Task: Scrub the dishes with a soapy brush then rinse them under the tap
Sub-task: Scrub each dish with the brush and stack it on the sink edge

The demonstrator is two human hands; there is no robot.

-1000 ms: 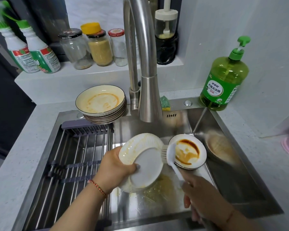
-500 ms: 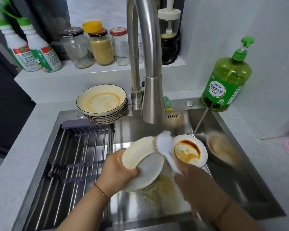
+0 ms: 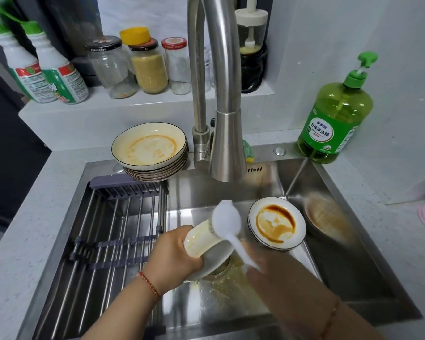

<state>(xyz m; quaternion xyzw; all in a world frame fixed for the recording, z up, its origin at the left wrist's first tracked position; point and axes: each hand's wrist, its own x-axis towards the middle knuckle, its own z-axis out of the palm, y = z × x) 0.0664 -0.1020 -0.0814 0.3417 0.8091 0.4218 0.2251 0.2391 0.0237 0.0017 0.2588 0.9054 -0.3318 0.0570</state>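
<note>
Since half a second ago the white plastic dish brush [image 3: 226, 218] has climbed higher along the rim of the tilted cream ceramic plate [image 3: 201, 238], and the plate has turned more edge-on to the camera. The left hand [image 3: 174, 257], with a red thread bracelet at its wrist, grips the plate's lower edge with curled fingers and holds it nearly upright over the drain of the stainless steel sink [image 3: 353, 278]. The right hand [image 3: 263, 263] is blurred; it appears to be wrapped round the brush's white handle, though the fingers themselves cannot be made out. The brush head rests against the plate's upper rim.

Just to the right of the plate a small stack of white bowls [image 3: 276, 223], the top one smeared with brown sauce, sits on the sink floor. A stack of cream dark-rimmed plates [image 3: 150, 148] with orange residue stands on the sink's back edge, beside the base of the tall steel tap [image 3: 226, 143]. A grey wire drying rack [image 3: 113, 231] fills the sink's left half. A green pump bottle of dish soap [image 3: 336, 119] stands on the counter at the back right corner.
</note>
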